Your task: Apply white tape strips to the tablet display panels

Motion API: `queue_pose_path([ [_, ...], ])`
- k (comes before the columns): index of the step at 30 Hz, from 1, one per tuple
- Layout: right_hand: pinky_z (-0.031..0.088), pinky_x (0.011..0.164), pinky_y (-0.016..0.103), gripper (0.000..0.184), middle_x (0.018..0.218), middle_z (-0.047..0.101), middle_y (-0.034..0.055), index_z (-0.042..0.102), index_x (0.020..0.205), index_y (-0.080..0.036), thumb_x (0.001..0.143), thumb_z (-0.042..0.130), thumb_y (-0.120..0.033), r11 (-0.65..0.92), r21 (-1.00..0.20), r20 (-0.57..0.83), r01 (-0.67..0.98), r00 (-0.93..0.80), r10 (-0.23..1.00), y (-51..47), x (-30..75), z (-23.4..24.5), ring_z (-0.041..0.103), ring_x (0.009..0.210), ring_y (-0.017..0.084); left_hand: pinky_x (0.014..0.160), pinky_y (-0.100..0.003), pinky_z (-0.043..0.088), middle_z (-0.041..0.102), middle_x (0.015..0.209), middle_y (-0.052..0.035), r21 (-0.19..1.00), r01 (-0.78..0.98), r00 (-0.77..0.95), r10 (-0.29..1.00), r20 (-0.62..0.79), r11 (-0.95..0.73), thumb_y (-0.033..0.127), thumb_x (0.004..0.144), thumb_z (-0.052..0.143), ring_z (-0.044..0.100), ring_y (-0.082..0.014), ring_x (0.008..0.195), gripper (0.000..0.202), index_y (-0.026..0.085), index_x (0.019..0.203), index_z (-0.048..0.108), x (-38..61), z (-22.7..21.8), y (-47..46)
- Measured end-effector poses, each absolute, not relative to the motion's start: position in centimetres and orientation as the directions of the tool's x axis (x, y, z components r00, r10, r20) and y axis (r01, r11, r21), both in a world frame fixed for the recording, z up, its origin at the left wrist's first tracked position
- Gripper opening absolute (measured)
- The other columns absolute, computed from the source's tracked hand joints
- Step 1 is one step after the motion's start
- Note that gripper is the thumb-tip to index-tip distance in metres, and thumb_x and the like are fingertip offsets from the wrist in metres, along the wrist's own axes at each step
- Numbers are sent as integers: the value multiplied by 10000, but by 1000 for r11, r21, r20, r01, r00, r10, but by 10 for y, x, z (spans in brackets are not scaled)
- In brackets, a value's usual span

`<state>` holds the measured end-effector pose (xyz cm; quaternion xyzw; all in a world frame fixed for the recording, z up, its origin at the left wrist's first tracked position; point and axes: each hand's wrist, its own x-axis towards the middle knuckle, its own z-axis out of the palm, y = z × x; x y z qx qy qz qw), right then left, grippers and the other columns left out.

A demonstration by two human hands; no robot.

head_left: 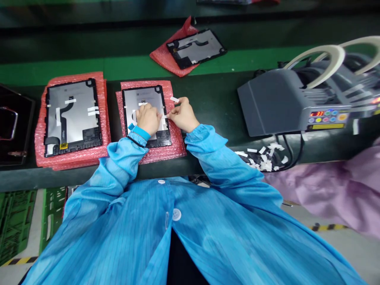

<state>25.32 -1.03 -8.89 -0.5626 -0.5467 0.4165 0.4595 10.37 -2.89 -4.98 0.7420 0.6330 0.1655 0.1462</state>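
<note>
A flat tablet-style screen panel (pixel 148 95) with a silver back and black frame lies in front of me on red bubble wrap (pixel 179 142). My left hand (pixel 148 118) rests on the panel, its fingers spread over the silver back and its thumb towards the right edge. At that edge, my right hand (pixel 184 115) pinches a small strip of white tape (pixel 165 116) against the frame. Another white tape piece (pixel 174 99) sticks out from the fingers of the same hand. Part of the panel is hidden beneath my left hand.
A similar panel (pixel 78 114) with tape strips lies left on bubble wrap. Another panel (pixel 197 48) sits at the back on a red bag (pixel 166 59). Right are a grey tape dispenser (pixel 273 103), scattered tape pieces (pixel 267 158), cables and a person's pink sleeve (pixel 332 190).
</note>
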Motion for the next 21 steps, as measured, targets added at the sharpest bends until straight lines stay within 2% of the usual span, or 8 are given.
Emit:
queue_pose_path([
  [6, 532, 785, 401, 399, 717, 564, -21, 398, 904, -249, 711, 743, -299, 48, -958, 70, 284, 67, 995, -9, 250, -94, 619, 758, 190, 982, -556, 415, 631, 1097, -155, 412, 898, 156, 987, 25, -153, 225, 860, 592, 507, -386, 1173, 120, 177, 750, 587, 105, -46, -33],
  [11, 496, 742, 315, 422, 687, 524, -56, 421, 870, -238, 672, 781, -334, 43, -945, 61, 324, 44, 997, -10, 261, -87, 554, 699, 138, 994, -536, 399, 629, 1093, -146, 446, 882, 128, 988, 83, -151, 250, 823, 660, 511, -373, 1157, 95, 174, 855, 612, 97, -52, -30],
  [14, 456, 701, 270, 332, 673, 510, -63, 464, 826, -222, 707, 754, -333, 64, -946, 53, 317, -43, 998, -11, 269, -72, 500, 664, 110, 959, -448, 423, 638, 1026, -99, 546, 817, 141, 982, 123, -186, 274, 874, 600, 553, -288, 1060, 106, 190, 934, 625, 89, -52, -21],
  [17, 419, 697, 258, 225, 681, 521, -48, 515, 789, -202, 782, 694, -336, 133, -929, 69, 344, -192, 979, -15, 269, -56, 481, 681, 109, 895, -358, 433, 634, 942, -61, 643, 707, 224, 956, 190, -293, 325, 927, 528, 559, -212, 947, 170, 189, 911, 628, 84, -47, -13],
  [21, 394, 713, 264, 198, 697, 549, -25, 580, 795, -175, 819, 671, -349, 174, -910, 53, 377, -312, 949, -20, 265, -46, 495, 726, 125, 855, -334, 418, 620, 892, -46, 679, 662, 281, 945, 169, -318, 285, 903, 567, 550, -196, 908, 142, 179, 817, 608, 84, -41, -11],
])
